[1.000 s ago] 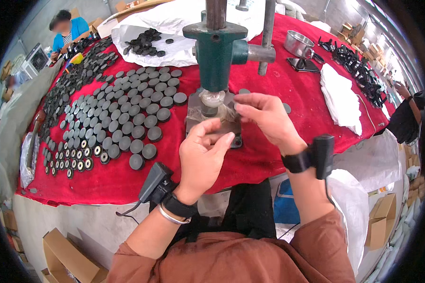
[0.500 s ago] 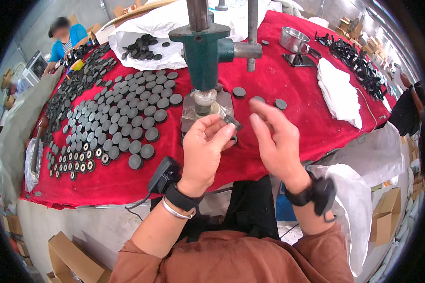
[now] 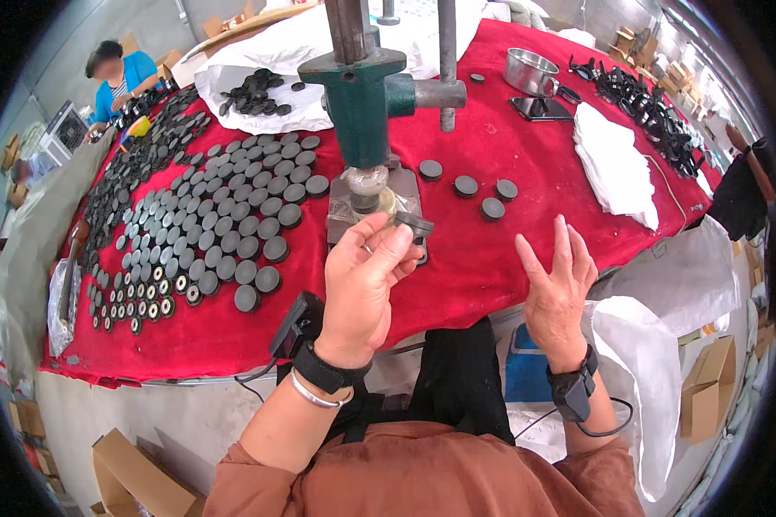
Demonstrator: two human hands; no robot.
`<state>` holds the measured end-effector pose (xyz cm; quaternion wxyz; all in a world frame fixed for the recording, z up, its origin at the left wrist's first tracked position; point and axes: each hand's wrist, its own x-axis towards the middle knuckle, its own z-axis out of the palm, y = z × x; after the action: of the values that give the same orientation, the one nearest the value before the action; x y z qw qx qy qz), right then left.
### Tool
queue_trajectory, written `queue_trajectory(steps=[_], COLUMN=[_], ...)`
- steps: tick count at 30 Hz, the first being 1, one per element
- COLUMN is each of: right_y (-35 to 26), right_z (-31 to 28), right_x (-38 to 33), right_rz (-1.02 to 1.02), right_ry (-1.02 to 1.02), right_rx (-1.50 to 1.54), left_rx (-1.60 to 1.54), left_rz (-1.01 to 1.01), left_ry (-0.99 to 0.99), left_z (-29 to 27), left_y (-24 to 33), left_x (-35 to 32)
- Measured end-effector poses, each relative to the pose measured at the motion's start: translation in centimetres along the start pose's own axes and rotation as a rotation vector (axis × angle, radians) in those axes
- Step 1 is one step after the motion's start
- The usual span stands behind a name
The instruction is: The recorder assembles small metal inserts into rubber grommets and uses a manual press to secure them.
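Observation:
A dark grey round disc cap [image 3: 416,225] is pinched between the thumb and fingers of my left hand [image 3: 362,280], just in front of the green press [image 3: 359,108]. Under the press ram, a plastic-wrapped round fitting [image 3: 366,183] stands over the metal base plate [image 3: 409,200]. My right hand [image 3: 558,289] is raised near the table's front edge, empty, its fingers apart. Beyond it, several loose disc caps [image 3: 492,208] lie to the right of the press. Many more grey disc caps [image 3: 224,207] spread over the red cloth on the left; those at the front left show pale ringed undersides.
The red cloth [image 3: 526,164] covers the table. A steel pan [image 3: 530,72], a dark phone-like slab [image 3: 540,109] and a white cloth [image 3: 612,168] lie at the right, before a row of black parts [image 3: 651,112]. Another person [image 3: 129,77] sits far left.
My right hand has moved right and toward me, away from the left hand, uncovering a disc cap on the cloth. My left hand keeps the disc cap and has barely shifted.

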<state>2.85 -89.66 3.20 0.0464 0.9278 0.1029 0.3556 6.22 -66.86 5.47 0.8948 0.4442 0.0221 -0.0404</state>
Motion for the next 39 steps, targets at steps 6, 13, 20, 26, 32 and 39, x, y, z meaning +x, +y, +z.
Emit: queue_trajectory(steps=[6,13,20,26,32,39], right_y=[-4.7,-2.0,-1.9,-1.9,-2.5,-3.1], right_z=[-1.6,0.6,0.3,0.7,-0.7,-1.2], right_x=[4.3,1.0,1.4,1.1,2.3,6.2], right_rz=[-0.122,-0.046,-0.067,-0.057,-0.006,-0.004], right_ry=[0.153,-0.043,-0.032,-0.034,-0.062,-0.479], right_rx=[0.472,0.166,0.144,0.153,0.500,1.533], left_rx=[-0.020,-0.055,-0.007,-0.025,0.029,0.133], left_rz=[-0.021,0.010,0.021,0.020,-0.010,-0.156], left_ry=[-0.055,-0.133,-0.118,-0.132,-0.147,-0.245], left_z=[0.0,-0.3,-0.3,-0.3,-0.6,-0.6], left_y=[-0.4,-0.1,-0.2,-0.3,-0.5,-1.3], left_x=[-0.4,-0.6,-0.8,-0.9,-0.9,-0.9])
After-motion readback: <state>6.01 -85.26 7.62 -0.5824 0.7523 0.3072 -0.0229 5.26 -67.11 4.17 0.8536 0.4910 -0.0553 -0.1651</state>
